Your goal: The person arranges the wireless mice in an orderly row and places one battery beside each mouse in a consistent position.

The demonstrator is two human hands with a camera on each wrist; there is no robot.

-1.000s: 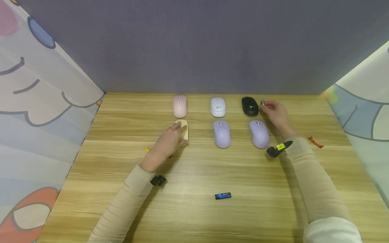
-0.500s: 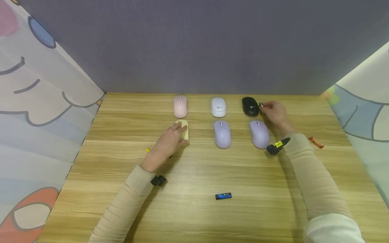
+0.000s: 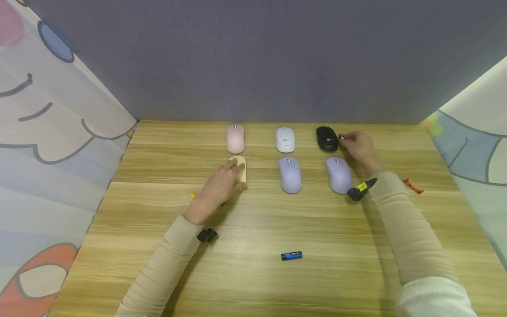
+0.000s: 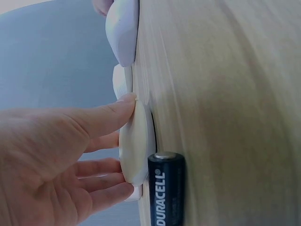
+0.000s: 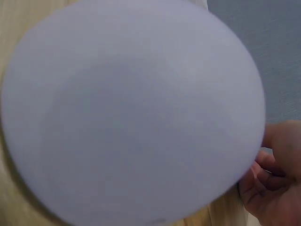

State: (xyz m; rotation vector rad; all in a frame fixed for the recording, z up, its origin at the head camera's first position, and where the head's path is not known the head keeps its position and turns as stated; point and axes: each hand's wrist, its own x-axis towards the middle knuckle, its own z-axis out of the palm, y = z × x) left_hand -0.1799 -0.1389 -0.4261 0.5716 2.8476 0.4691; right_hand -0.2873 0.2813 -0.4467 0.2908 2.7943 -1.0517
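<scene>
My left hand (image 3: 217, 188) grips a pale yellow computer mouse (image 3: 242, 171), thumb on one side and fingers on the other; the left wrist view shows this mouse (image 4: 137, 141) too. Close in front of that camera stands a black Duracell battery (image 4: 167, 190). At the back right, my right hand (image 3: 361, 147) pinches a small dark battery (image 3: 341, 137) beside the black mouse (image 3: 327, 139). In the right wrist view a purple mouse (image 5: 136, 113) fills most of the picture, and the battery is hidden there.
Pink (image 3: 236, 139) and white (image 3: 285, 140) mice stand in the back row. Two purple mice, one left (image 3: 290, 175) and one right (image 3: 338, 175), stand in front. A blue battery (image 3: 291, 256) lies near, a red one (image 3: 413, 186) far right. A grey panel (image 3: 277, 61) rises behind.
My right hand has shifted slightly left with the battery, closer to the black mouse. My left hand stays on the yellow mouse.
</scene>
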